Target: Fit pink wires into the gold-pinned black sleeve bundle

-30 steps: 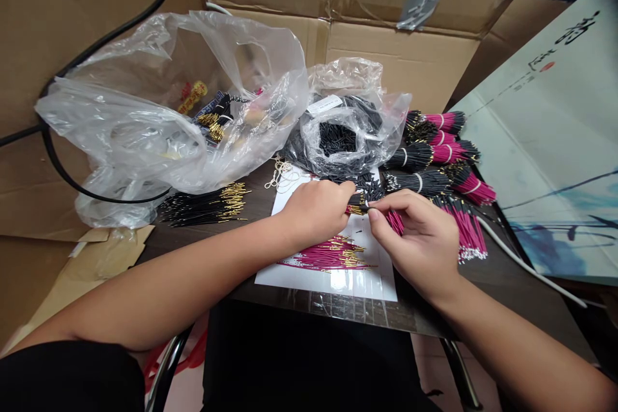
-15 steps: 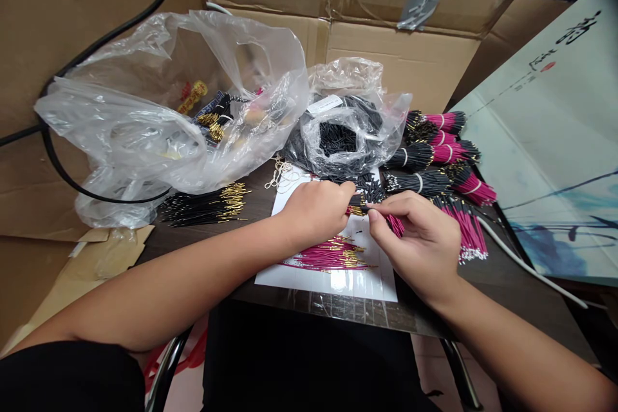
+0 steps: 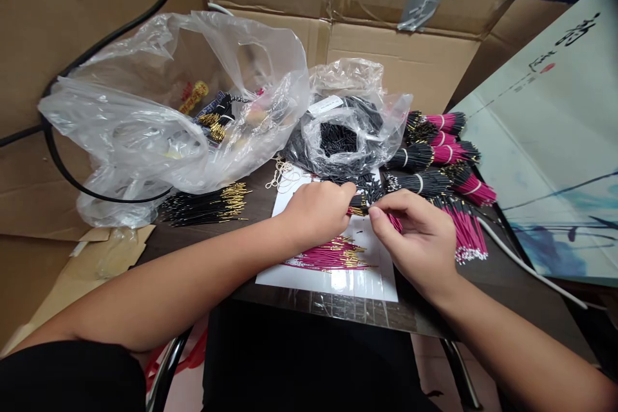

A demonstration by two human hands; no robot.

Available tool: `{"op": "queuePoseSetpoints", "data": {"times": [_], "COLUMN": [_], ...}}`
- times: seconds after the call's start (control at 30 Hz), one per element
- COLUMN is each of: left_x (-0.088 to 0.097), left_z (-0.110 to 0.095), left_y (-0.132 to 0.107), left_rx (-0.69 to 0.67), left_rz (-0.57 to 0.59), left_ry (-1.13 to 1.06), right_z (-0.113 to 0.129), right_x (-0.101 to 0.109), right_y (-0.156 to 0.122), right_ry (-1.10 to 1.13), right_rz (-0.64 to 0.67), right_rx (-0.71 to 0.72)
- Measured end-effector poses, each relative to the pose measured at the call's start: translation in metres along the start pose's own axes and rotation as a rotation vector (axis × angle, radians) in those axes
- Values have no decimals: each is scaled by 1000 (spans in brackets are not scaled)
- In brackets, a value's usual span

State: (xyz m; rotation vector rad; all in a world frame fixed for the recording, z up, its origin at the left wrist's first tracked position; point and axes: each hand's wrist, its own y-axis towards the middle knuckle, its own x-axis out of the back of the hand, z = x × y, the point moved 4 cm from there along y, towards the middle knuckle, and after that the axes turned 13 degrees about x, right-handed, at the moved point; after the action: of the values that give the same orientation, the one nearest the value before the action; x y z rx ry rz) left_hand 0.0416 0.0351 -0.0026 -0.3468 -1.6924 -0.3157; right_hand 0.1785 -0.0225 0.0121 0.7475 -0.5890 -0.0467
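Observation:
My left hand [image 3: 318, 209] is closed around a bunch of wires with gold pin ends [image 3: 357, 210], which stick out to the right of the fist. Thumb and forefinger of my right hand [image 3: 422, 238] are pinched together just right of those ends; what is between them is too small to make out. Below the left hand, red wires with gold ends [image 3: 333, 254] lie on a white sheet [image 3: 309, 278]. Short black sleeves [image 3: 371, 187] are scattered behind the hands. Part of a red wire bundle [image 3: 394, 221] shows between the hands.
A clear bag of black sleeves [image 3: 338, 138] stands behind the sheet. To its left is a large plastic bag [image 3: 159, 116]. Black wires [image 3: 205, 204] lie at left, tied bundles [image 3: 420, 182] at right. A white cable [image 3: 531, 264] crosses the right edge; cardboard [image 3: 386, 58] walls the back.
My right fingertips have shifted slightly right, away from the wire ends; the black sleeve seen at them earlier is no longer distinct. My left hand keeps its grip.

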Motion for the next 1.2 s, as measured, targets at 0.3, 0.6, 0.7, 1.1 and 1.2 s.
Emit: {"op": "queuePoseSetpoints", "data": {"times": [0.3, 0.6, 0.7, 1.1, 1.2], "left_x": [-1, -1, 0, 1, -1], "left_z": [1, 1, 1, 1, 1], "left_y": [0, 1, 0, 0, 0], "left_rx": [15, 11, 15, 26, 28], "left_rz": [36, 21, 19, 52, 37], "left_ry": [-42, -39, -35, -53, -41], "right_z": [-2, 1, 2, 2, 2], "right_x": [-1, 0, 1, 1, 1], "right_y": [-2, 0, 1, 1, 1], "right_ry": [11, -37, -43, -64, -92], "right_rz": [-10, -19, -12, 0, -5], "right_rx": [-16, 32, 45, 33, 61]}}
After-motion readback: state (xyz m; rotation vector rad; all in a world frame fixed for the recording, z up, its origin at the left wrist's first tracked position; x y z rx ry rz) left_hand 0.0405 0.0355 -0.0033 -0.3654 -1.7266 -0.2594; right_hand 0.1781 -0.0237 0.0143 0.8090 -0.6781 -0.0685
